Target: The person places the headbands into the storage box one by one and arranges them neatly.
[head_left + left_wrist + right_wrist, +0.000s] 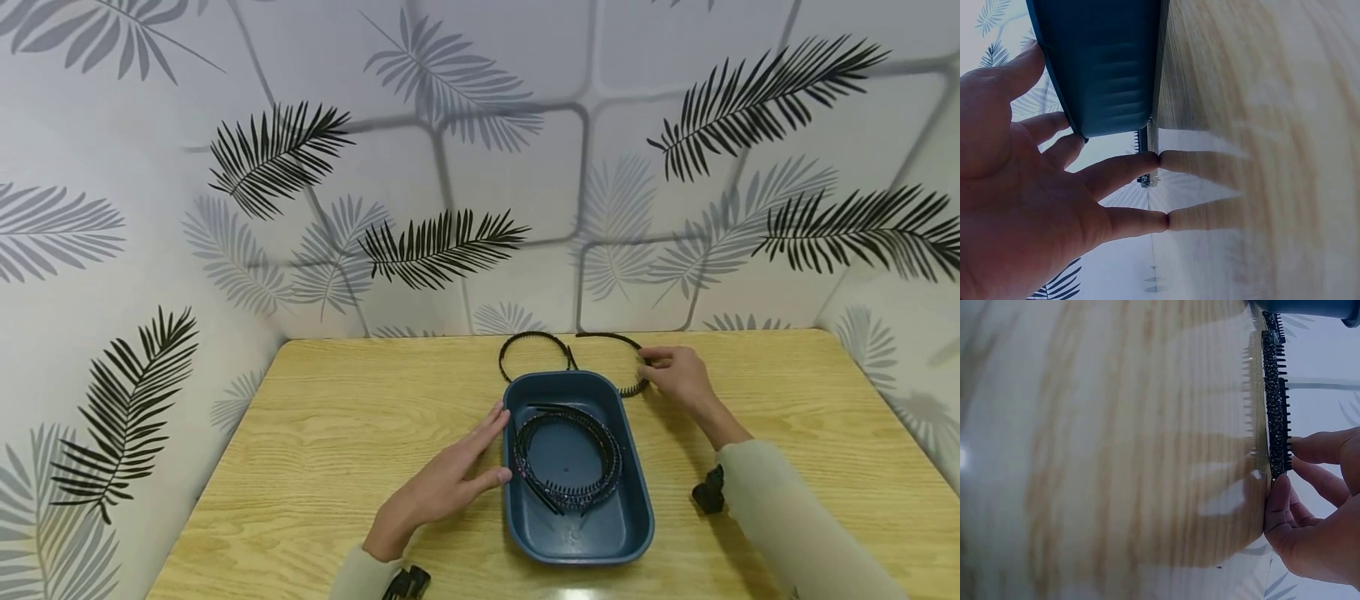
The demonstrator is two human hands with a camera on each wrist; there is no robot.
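Behind the blue plastic tray [641, 508], my right hand [681, 382] pinches a black toothed headband [609, 336] that lies on the table. In the right wrist view, the thumb and fingertips [1280, 490] are at the end of its speckled, sparkly band [1275, 394]. My left hand [450, 477] has its fingers stretched out against the tray's left side. The left wrist view shows two fingertips [1150, 161] down on the tabletop and the thumb at the tray's rim. Several black headbands [611, 471] lie nested in a ring inside the tray.
Another black headband [504, 350] lies behind the tray's far left corner, partly hidden by the rim. The pale wooden table [330, 433] ends at a wall [517, 275] printed with feather-like leaves. Dark wrist cameras [708, 492] sit at both sleeves.
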